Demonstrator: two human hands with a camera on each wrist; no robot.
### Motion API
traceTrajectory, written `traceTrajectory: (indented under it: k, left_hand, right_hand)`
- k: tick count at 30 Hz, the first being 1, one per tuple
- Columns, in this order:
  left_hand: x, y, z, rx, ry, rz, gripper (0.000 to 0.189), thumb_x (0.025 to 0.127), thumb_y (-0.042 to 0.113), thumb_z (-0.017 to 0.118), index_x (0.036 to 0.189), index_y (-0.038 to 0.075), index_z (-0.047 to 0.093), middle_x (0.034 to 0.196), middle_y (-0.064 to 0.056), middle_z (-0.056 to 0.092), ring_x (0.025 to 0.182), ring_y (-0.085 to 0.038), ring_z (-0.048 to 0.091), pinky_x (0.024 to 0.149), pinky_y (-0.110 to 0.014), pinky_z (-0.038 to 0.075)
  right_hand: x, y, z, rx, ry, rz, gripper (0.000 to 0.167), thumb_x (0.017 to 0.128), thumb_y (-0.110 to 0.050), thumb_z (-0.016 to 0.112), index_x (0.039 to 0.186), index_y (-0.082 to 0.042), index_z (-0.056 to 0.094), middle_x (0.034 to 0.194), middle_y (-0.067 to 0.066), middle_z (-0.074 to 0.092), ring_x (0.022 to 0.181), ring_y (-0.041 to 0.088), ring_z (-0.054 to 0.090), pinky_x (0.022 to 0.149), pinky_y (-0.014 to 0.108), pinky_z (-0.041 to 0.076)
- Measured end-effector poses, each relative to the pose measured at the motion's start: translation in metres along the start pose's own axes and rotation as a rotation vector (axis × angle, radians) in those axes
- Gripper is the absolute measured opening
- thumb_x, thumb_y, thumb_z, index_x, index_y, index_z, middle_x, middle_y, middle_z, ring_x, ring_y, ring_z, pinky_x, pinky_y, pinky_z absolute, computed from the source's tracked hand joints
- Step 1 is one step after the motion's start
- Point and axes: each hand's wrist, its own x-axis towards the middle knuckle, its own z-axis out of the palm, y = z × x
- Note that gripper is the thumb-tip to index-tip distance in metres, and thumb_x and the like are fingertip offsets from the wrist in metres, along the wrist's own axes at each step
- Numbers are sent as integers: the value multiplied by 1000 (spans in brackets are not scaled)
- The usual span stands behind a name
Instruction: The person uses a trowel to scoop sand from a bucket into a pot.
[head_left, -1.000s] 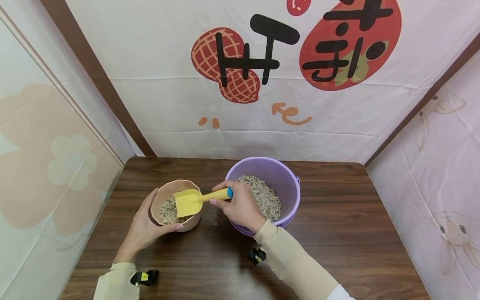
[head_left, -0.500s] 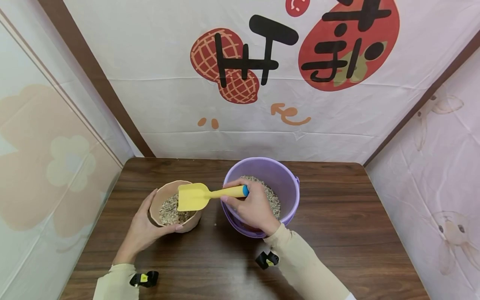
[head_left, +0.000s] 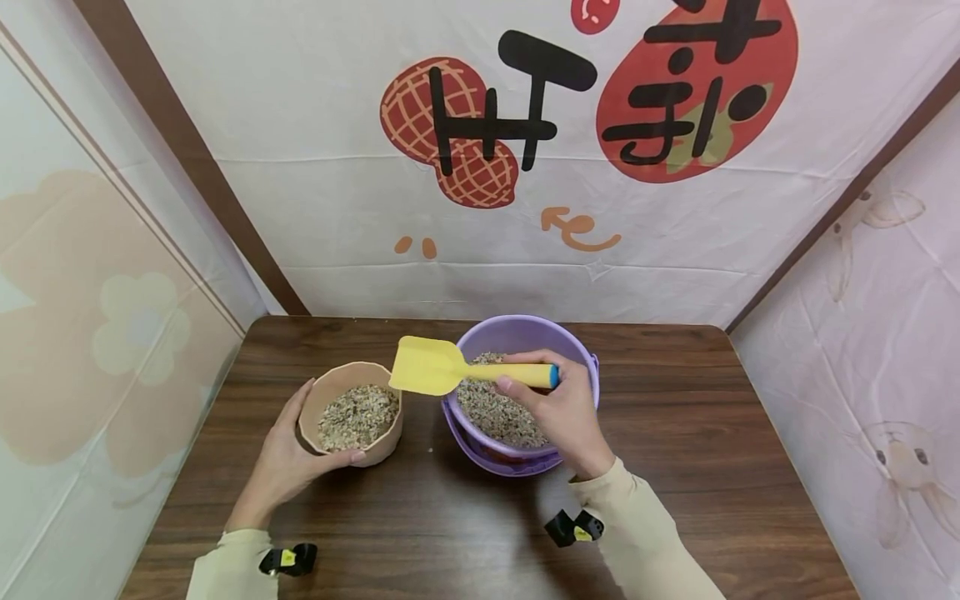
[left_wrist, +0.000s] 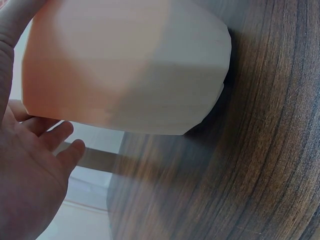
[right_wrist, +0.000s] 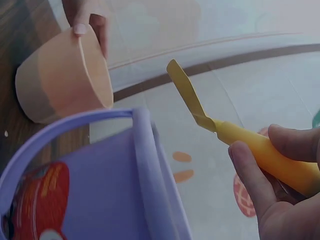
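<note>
1. Left hand (head_left: 288, 454): fingers and thumb curl round a tan pot (head_left: 333, 387) of grainy bits (head_left: 358, 421), probably steadying it on the tabletop (head_left: 450, 533).
2. Right hand (head_left: 566, 417): fingers grip a yellow shovel (head_left: 453, 368) by its handle, leaving the blade free, raised.
3. Purple bucket (head_left: 517, 332), also holding bits, stands near the pot, seemingly so the shovel reaches both.

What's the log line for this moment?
left hand: holds peach pot | right hand: holds yellow shovel, handle above purple bucket | granules: in pot and bucket
</note>
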Motion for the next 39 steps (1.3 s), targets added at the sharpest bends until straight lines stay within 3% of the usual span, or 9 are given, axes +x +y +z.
traceTrajectory:
  k: [6, 10, 17, 27, 39]
  left_hand:
    - [0, -1, 0, -7, 7, 9, 135, 61, 37, 99, 164, 15, 15, 160, -25, 28, 138, -47, 35, 105, -68, 34]
    - [-1, -1, 1, -12, 10, 13, 134, 61, 35, 100, 164, 13, 16, 159, -26, 29, 138, -47, 36, 105, -67, 35]
    - [-1, 0, 1, -5, 5, 5, 135, 61, 36, 99, 164, 14, 15, 160, -25, 28, 138, -48, 35, 105, -67, 34]
    - [-1, 0, 1, 1, 5, 3, 135, 61, 37, 99, 164, 16, 15, 160, -24, 28, 139, -47, 35, 105, -67, 34]
    - [1, -1, 1, 3, 3, 0, 135, 62, 37, 99, 165, 16, 15, 161, -25, 26, 140, -49, 32, 106, -69, 33]
  right_hand:
    - [-7, -1, -21, 95, 36, 17, 30, 89, 2, 76, 116, 10, 67, 105, 27, 69, 89, 39, 74, 84, 41, 60]
    - [-11, 2, -33, 102, 73, 31, 35, 88, 4, 77, 119, 14, 64, 108, 26, 67, 91, 42, 72, 84, 43, 59]
    - [-18, 9, -53, 81, 134, 34, 38, 87, 4, 77, 121, 16, 63, 112, 27, 66, 87, 30, 75, 85, 44, 59]
    - [-25, 14, -81, 24, 227, 34, 40, 86, 5, 78, 120, 19, 62, 105, 21, 71, 86, 26, 75, 83, 36, 60]
    - [-34, 18, -99, -56, 294, 80, 39, 85, -3, 82, 117, 13, 67, 101, 15, 72, 89, 21, 72, 78, 29, 60]
